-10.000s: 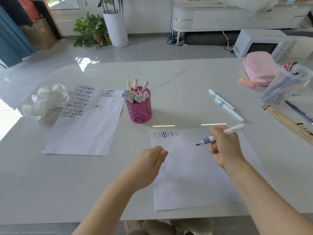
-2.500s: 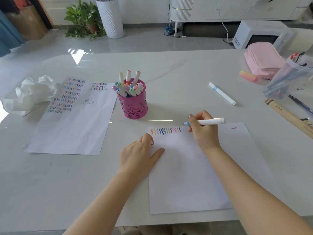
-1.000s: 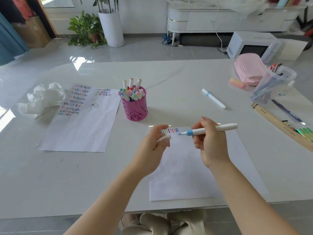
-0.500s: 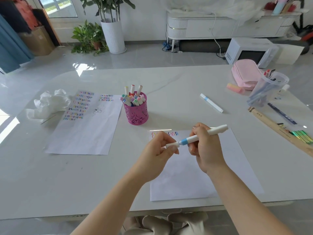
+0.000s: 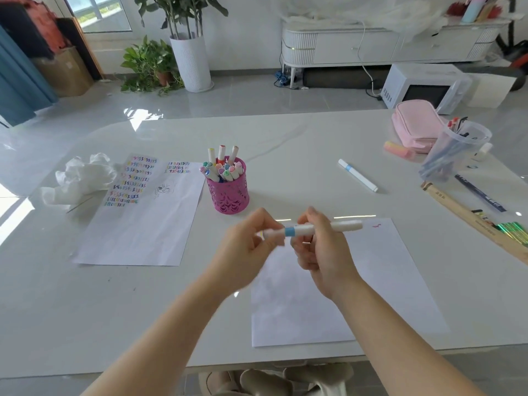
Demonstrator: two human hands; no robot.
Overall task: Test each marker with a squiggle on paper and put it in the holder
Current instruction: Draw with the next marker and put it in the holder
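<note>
At the far left of the bench [image 5: 285, 144] lies a crumpled tissue [image 5: 77, 178]. Just beside it is a sheet [image 5: 143, 232] with rows of coloured squiggles over its far end and a small sketch next to them. Right of the sheet's far corner stands the pink holder [image 5: 228, 197], upright and packed with markers, three of them sticking up higher than the rest.

Nearer the person, the left hand [image 5: 245, 252] is blurred. Its grip pinches the left end of the marker [image 5: 311, 228] between the fingertips. The marker is white with a blue band, and it is held level in the air above the far edge of the paper [image 5: 371, 281]. The right hand [image 5: 320, 252] has its grip curled round the barrel just right of the band.

One pink squiggle [image 5: 376, 225] marks the paper's far right corner. Beyond it a loose marker [image 5: 357, 175] lies flat on the bench. Further right are a pink pouch [image 5: 414, 124] and a clear cup [image 5: 454, 150] of pens.
</note>
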